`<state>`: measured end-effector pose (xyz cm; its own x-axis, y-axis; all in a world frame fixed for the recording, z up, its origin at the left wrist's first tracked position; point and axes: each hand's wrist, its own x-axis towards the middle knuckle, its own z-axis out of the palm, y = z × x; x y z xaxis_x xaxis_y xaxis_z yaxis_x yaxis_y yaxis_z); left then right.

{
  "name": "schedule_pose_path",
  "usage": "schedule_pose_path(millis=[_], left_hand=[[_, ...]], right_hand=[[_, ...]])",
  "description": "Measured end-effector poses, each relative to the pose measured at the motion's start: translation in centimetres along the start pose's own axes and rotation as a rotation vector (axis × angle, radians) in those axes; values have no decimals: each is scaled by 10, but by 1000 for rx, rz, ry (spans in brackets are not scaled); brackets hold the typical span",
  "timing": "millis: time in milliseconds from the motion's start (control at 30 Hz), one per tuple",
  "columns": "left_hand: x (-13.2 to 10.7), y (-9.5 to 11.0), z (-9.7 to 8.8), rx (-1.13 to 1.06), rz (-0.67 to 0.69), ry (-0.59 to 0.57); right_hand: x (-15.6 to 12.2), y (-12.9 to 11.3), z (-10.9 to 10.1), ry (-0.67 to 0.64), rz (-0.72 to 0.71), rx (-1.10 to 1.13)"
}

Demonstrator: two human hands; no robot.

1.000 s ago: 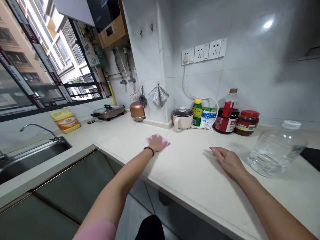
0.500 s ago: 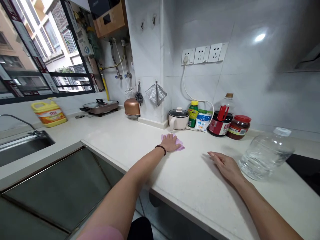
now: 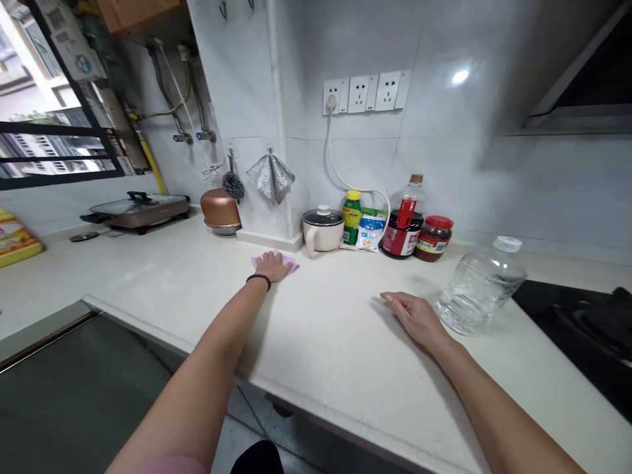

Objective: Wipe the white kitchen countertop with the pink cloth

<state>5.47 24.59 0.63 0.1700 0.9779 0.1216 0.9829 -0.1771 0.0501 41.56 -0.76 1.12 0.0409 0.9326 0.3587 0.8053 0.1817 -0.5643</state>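
My left hand point(image 3: 272, 266) lies palm down on a pink cloth point(image 3: 292, 265), pressing it to the pale countertop point(image 3: 316, 342); the fingers are spread over it and the cloth's edges stick out around them. A beaded bracelet point(image 3: 259, 279) circles that wrist. To the right of the cloth stands a cream pot point(image 3: 326, 236) with a glass lid. My right hand point(image 3: 412, 319) is low over the counter, fingers stretched out and partly hidden, holding nothing. Just beyond it is a large clear plastic bottle point(image 3: 476, 296) with a white cap.
Along the wall are a green bottle point(image 3: 351, 220), a white-and-blue packet point(image 3: 370, 234), a dark jar point(image 3: 399, 237) and a red-lidded jar point(image 3: 433, 240). A black stove point(image 3: 567, 316) lies right. An electric pan point(image 3: 141, 210) and copper-coloured pot point(image 3: 220, 209) stand left, beside the wall corner point(image 3: 266, 240).
The view has turned right, showing more of the stove. My left hand has slid left with the cloth, farther from the cream pot. My right hand stays near the clear bottle.
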Motion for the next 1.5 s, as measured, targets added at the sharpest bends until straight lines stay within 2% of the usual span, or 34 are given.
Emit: schedule_pose_path(millis=[267, 400, 533, 733, 867, 1033, 1233, 1367, 1500], left_hand=[[-14, 8, -6, 90, 18, -23], [-33, 23, -6, 140, 87, -33], [-58, 57, -3, 137, 202, -55], [-80, 127, 1, 95, 422, -133], [-68, 167, 2, 87, 458, -152], [-33, 207, 7, 58, 414, -146], [-4, 254, 13, 28, 367, -133], [-5, 273, 13, -9, 399, -123], [-26, 282, 19, -12, 467, -110]], right_hand=[[9, -2, -2, 79, -21, -45], [9, -6, -4, 101, -15, -62], [10, -11, -1, 107, -39, -47], [7, -27, 0, 95, -60, -39], [4, -39, 0, 91, -124, -33], [1, -48, 1, 114, -231, -40], [0, -49, 0, 152, -256, -78], [0, -49, -2, 169, -277, -88], [3, -47, -3, 216, -316, -60]])
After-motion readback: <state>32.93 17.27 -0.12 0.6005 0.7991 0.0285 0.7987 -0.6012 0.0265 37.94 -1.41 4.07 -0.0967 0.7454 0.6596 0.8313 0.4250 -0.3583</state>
